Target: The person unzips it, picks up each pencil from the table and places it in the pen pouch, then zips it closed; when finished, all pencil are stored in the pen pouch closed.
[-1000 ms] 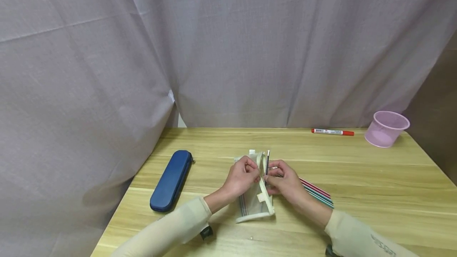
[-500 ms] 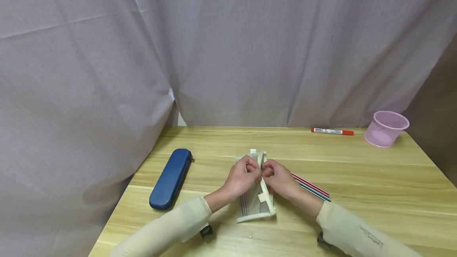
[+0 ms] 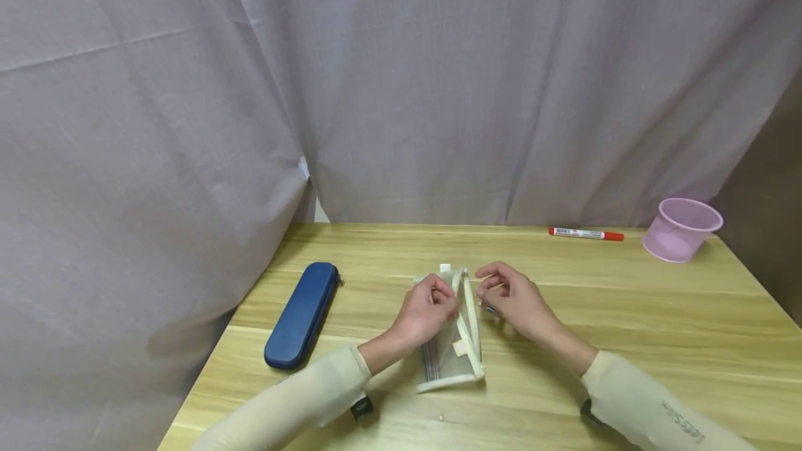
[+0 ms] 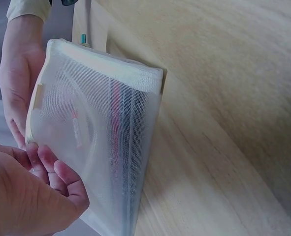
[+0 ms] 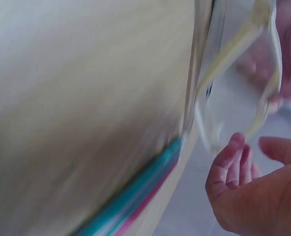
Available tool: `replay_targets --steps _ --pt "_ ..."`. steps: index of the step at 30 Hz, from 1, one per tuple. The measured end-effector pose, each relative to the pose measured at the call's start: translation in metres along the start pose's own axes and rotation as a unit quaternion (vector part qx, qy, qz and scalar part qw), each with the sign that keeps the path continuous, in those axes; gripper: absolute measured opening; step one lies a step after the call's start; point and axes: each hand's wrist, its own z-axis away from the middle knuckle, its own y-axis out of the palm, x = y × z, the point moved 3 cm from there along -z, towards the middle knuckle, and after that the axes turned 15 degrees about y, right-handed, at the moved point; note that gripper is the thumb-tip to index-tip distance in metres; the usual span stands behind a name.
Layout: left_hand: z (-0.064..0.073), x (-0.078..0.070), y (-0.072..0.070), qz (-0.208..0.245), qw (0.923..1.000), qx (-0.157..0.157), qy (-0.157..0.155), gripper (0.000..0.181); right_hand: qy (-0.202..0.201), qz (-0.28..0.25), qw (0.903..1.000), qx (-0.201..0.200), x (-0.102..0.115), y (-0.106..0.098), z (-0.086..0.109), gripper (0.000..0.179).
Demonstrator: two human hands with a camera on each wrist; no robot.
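A pale mesh pencil pouch [image 3: 447,364] stands on the table, its cream-edged mouth spread toward the right. My left hand [image 3: 426,308] pinches the near edge of that mouth between thumb and fingers. Dark and reddish pencils [image 4: 119,115] show through the mesh along the pouch's bottom. My right hand [image 3: 516,305] is just right of the mouth. In the right wrist view its thumb and fingers are apart with nothing between them. Teal and pink pencils [image 5: 135,194] lie on the table by it, blurred there and mostly hidden under the hand in the head view.
A blue zip pencil case [image 3: 302,315] lies to the left. Near the back edge of the wooden table [image 3: 626,298] are a red and white marker [image 3: 585,234] and a pink mesh pen cup [image 3: 681,230]. A grey curtain [image 3: 401,89] hangs behind.
The pencil upright in my right hand a second ago went from sight at the pouch's mouth. That hand then drew away to the right. My left hand kept its hold on the edge.
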Motion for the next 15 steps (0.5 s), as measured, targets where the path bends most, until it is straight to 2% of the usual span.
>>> replay_targets --steps 5,9,12,15 --pt "0.001 0.002 0.0 0.005 1.0 -0.005 0.002 0.012 -0.002 -0.009 0.9999 -0.007 -0.01 -0.029 -0.009 0.032" --pt "0.002 0.004 -0.001 0.003 1.0 -0.004 0.0 0.011 0.009 0.019 0.9998 0.008 -0.021 -0.051 -0.016 0.031" --pt "0.002 0.004 -0.002 0.001 1.0 -0.003 -0.001 0.011 0.013 0.043 0.9983 0.037 -0.032 -0.067 -0.023 0.033" --pt "0.001 0.005 -0.003 0.001 1.0 -0.001 0.001 0.011 0.018 0.05 0.9951 0.083 -0.044 -0.078 -0.029 0.036"
